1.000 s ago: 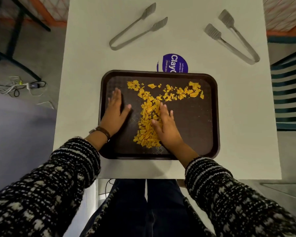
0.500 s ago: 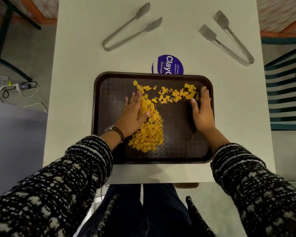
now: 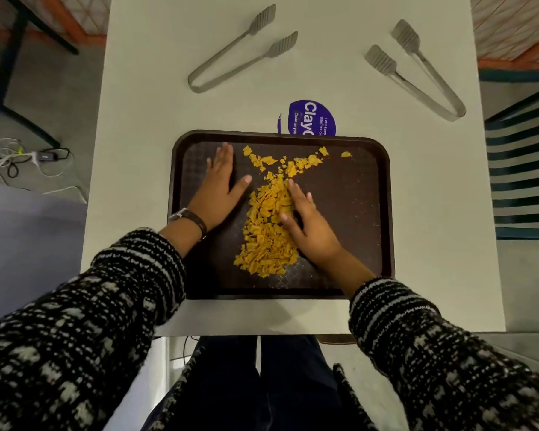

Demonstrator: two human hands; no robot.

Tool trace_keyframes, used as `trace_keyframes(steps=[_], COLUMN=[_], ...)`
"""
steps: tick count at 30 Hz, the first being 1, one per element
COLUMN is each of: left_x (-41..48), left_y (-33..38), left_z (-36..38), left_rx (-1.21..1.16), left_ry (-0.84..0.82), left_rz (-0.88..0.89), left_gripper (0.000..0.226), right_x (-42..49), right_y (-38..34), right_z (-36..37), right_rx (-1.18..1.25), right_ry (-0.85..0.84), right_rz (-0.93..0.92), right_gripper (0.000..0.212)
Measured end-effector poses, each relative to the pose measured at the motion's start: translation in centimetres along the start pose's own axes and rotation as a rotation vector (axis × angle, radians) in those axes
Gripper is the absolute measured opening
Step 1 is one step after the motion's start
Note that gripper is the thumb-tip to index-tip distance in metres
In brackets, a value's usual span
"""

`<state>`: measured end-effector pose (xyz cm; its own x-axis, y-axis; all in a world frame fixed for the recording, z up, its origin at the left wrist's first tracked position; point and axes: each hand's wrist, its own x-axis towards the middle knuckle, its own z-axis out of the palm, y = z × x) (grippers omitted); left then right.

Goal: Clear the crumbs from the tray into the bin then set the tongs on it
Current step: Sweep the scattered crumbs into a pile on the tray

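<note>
A dark brown tray lies on the white table in front of me. Yellow-orange crumbs form a pile down its middle, with a thinner band along the far side. My left hand lies flat on the tray's left part, fingers straight, just left of the pile. My right hand presses flat against the pile's right edge. Two metal tongs lie on the table beyond the tray: one pair at far centre-left, the other at far right. No bin is in view.
A round purple sticker sits on the table, partly under the tray's far rim. A striped chair stands to the right. Cables and a charger lie on the floor left of the table.
My right hand swept from the tray's right side leftward into the pile. My left hand moved from the pile out to the tray's left part. The far band of crumbs has thinned.
</note>
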<state>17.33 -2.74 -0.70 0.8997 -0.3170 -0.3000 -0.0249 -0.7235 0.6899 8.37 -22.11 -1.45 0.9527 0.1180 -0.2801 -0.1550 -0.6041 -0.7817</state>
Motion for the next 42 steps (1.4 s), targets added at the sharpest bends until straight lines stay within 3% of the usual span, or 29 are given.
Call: trace_keyframes(steps=[2,6,9,14,20,24,31,37,39,42], left_x=[1.0,1.9,1.6,-0.1,-0.9,0.8,2.9,0.1,-1.0,-2.1], left_y=[0.5,0.9,1.9,2.2,1.0,0.0,2.4,1.4,1.0,0.2], left_z=[0.2,2.1,3.4,3.5,0.8,0.3,3.2,4.9,4.6,3.3], left_rx=[0.019,0.071,0.048,0.015,-0.039,-0.042,0.039,0.065,0.012,-0.122], left_ry=[-0.008,-0.049,-0.121,-0.250,-0.120,-0.069,-0.160,-0.301,-0.273,-0.092], left_rz=[-0.017,0.001,0.101,0.231,0.107,0.071,0.165,0.338,0.346,0.249], left_gripper=[0.073,0.074,0.069,0.058,0.060,0.062,0.062,0.060,0.059,0.056], right_x=[0.2,1.4,2.7,4.8,5.0,4.2,4.8,6.8,7.3,7.1], right_y=[0.8,3.0,4.7,4.9,1.6,0.3,2.0,2.0,1.5,0.6], right_z=[-0.6,-4.2,-6.4,-6.0,-1.5,-0.7,-4.5,-4.2,-3.0,-0.9], right_rx=[-0.047,-0.084,-0.131,-0.146,-0.169,-0.027,0.006,-0.105,-0.121,-0.116], right_ry=[0.073,0.253,0.289,0.241,0.072,-0.056,0.153,0.048,0.003,-0.041], right_rz=[-0.062,0.070,0.125,0.136,-0.077,-0.082,-0.033,-0.102,-0.137,-0.170], right_gripper=[0.063,0.065,0.063,0.068,0.069,0.058,0.052,0.054,0.056,0.056])
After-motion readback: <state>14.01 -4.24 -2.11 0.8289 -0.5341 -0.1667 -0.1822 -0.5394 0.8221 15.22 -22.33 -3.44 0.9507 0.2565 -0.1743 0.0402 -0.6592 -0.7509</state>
